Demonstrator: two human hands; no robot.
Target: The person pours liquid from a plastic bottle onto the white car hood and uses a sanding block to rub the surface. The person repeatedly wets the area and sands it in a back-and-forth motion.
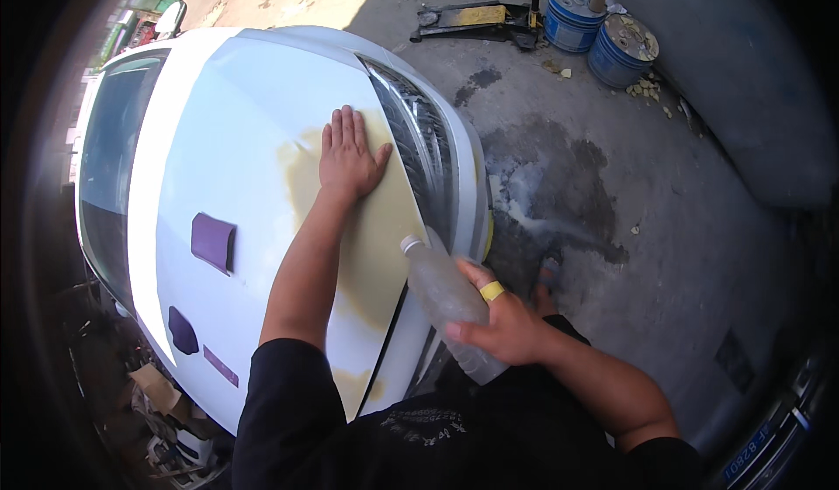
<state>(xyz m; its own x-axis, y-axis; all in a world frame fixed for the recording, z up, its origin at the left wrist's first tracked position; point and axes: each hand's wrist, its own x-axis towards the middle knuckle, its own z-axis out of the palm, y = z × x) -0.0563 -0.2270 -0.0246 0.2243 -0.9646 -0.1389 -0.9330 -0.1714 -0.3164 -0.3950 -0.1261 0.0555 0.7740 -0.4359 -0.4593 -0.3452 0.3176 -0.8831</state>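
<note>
My left hand (pixel 351 159) lies flat on the white car hood (pixel 236 140), fingers outstretched and pointing away from me. Beneath and around it spreads a yellowish-beige patch (pixel 376 254) on the paint, reaching along the hood's edge by the headlight (pixel 418 132). A cloudy, translucent plastic bottle (pixel 441 284) with a white cap is gripped in my right hand (pixel 511 319). The bottle tilts, its cap end over the patch near the headlight. Yellow tape wraps one finger of that hand.
Purple sandpaper (pixel 212 242), a dark purple pad (pixel 183 330) and a thin purple strip (pixel 220 366) lie on the hood. A floor jack (pixel 476 20) and blue buckets (pixel 572 18) stand at the back. Wet stains (pixel 568 184) mark the concrete floor; clutter (pixel 175 429) lies lower left.
</note>
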